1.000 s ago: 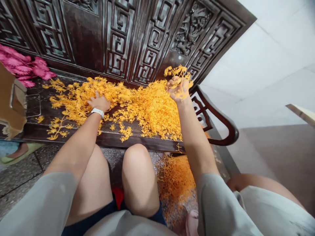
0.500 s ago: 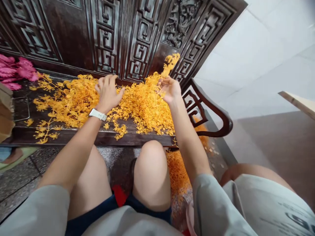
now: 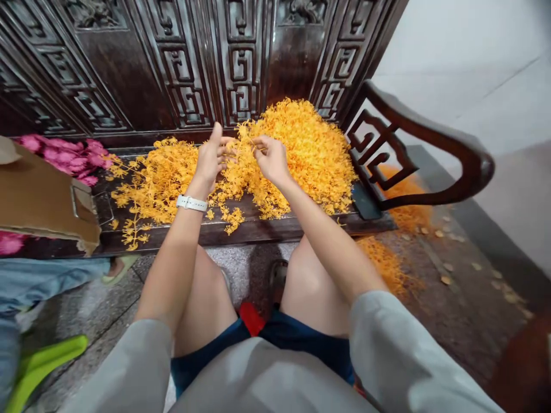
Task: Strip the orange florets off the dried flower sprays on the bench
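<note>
On the dark wooden bench lies a loose pile of yellow artificial flower sprigs (image 3: 161,178), with a taller, denser yellow heap (image 3: 318,155) to its right. My right hand (image 3: 273,160) pinches a yellow flower sprig (image 3: 244,152) between thumb and fingertips, in front of the heap. Facing it, my left hand (image 3: 210,158) is open, thumb raised and fingers stretched toward the sprig. Whether those fingers touch it I cannot tell, as flowers partly cover them. A pale watch band circles my left wrist.
A carved bench back (image 3: 241,69) rises behind the flowers, and a curved armrest (image 3: 430,149) bounds the right end. A cardboard box (image 3: 47,195) and pink flowers (image 3: 71,158) stand left. A dark flat object (image 3: 365,201) lies by the armrest. Orange strands (image 3: 385,264) cover the floor.
My view has shifted to the right. My right hand has come down from the raised sprig toward my left hand. The left hand has turned thumb-up, nearer the right.
</note>
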Tool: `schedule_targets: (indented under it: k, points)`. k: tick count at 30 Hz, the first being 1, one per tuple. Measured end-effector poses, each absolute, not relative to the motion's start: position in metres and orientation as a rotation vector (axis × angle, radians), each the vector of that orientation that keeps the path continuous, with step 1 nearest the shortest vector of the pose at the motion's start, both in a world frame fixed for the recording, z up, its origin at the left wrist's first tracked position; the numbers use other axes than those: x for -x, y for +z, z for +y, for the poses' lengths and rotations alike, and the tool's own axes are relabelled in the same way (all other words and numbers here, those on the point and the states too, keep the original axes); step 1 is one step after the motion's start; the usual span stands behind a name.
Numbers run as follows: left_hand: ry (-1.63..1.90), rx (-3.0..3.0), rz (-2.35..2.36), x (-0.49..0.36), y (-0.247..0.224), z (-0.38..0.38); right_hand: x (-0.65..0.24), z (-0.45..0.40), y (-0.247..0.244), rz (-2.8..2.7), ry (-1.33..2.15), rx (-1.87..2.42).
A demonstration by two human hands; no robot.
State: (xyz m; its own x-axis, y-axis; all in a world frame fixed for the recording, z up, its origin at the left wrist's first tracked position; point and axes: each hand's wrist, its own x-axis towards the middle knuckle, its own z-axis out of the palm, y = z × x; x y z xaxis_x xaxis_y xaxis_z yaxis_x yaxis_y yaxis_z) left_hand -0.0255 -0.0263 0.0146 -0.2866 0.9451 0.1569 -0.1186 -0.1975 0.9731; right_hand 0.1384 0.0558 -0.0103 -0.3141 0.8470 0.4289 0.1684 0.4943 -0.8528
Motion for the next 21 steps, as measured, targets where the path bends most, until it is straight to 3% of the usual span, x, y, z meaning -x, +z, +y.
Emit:
schedule_targets:
  k: [6,21]
  points:
    - [1.472,-1.188,1.329,0.022,0.008,-0.036,-0.152,0.046,-0.003,-1.874,0.743,0.764]
    - [1.563,-1.155,1.296,0.011,0.017,-0.057,-0.150,0.033,0.008,-1.695,0.929,0.762]
